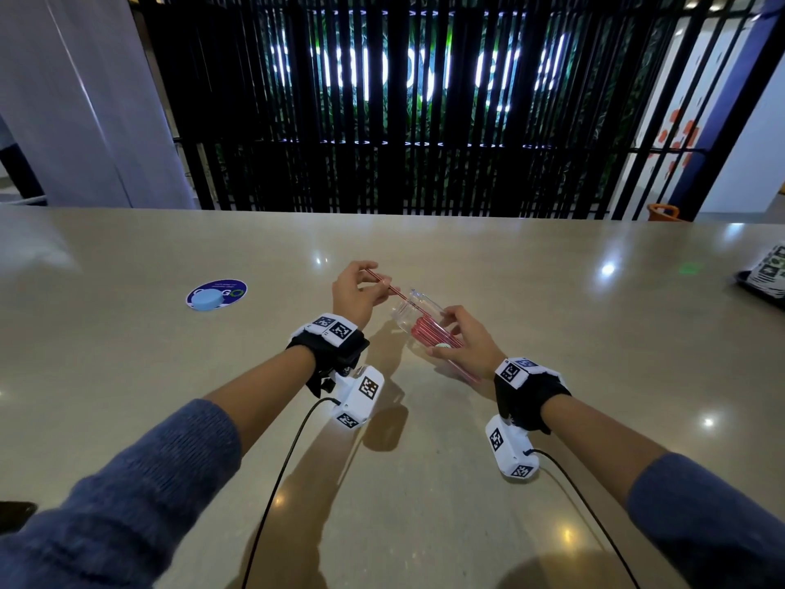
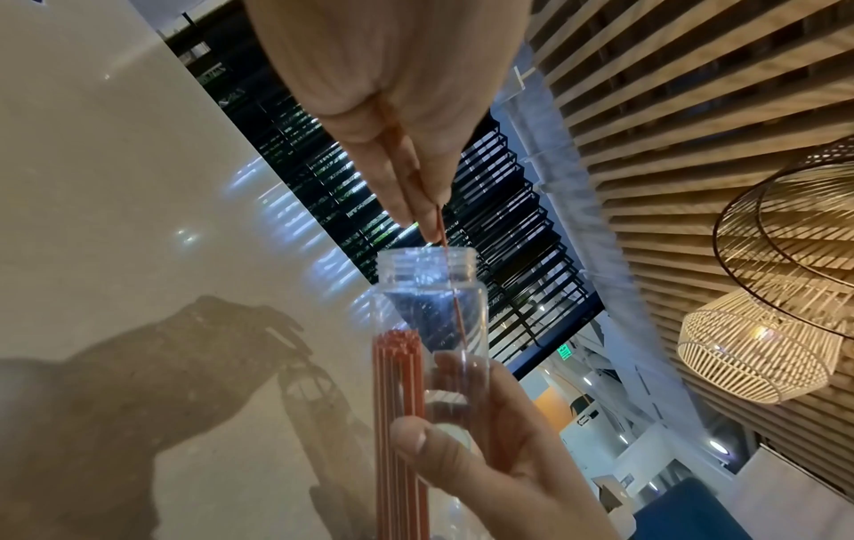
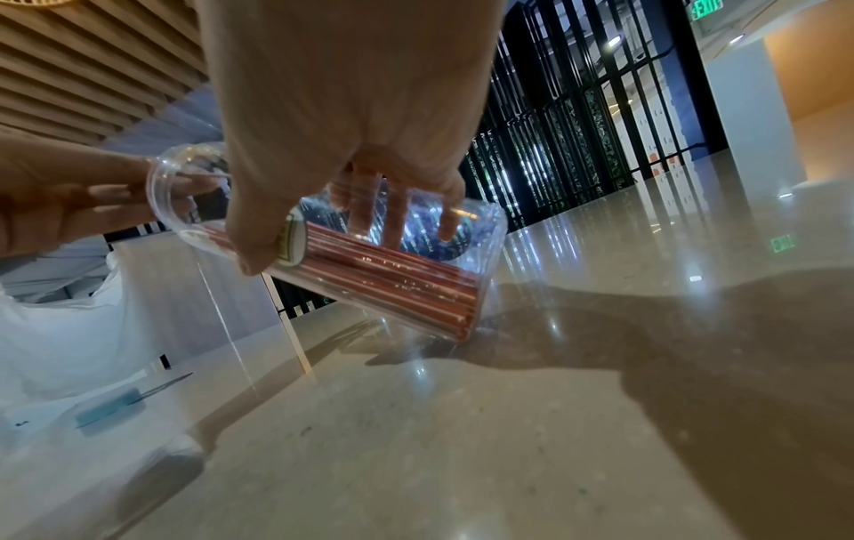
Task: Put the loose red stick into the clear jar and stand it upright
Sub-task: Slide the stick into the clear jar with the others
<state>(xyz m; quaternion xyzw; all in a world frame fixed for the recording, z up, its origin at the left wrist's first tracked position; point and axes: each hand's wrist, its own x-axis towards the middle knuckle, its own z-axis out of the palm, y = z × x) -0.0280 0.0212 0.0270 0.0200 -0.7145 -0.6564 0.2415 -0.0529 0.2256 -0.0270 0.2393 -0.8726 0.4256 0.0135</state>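
Observation:
The clear jar (image 1: 418,307) is tilted off the table, mouth toward the left, and my right hand (image 1: 448,335) grips its body. A bundle of several red sticks (image 1: 433,333) lies inside along the lower wall. With fingertips, my left hand (image 1: 384,291) pinches the loose red stick (image 1: 374,277), whose front end is past the jar's mouth. In the left wrist view the loose red stick (image 2: 441,234) runs down through the threaded jar mouth (image 2: 427,257) beside the red stick bundle (image 2: 397,383). The right wrist view shows my fingers (image 3: 393,219) wrapped round the jar (image 3: 480,226).
A blue lid (image 1: 208,299) rests on a round sticker at the left of the beige table (image 1: 424,482). A black tray with a patterned item (image 1: 769,278) sits at the right edge. Dark vertical bars stand beyond the table's far edge.

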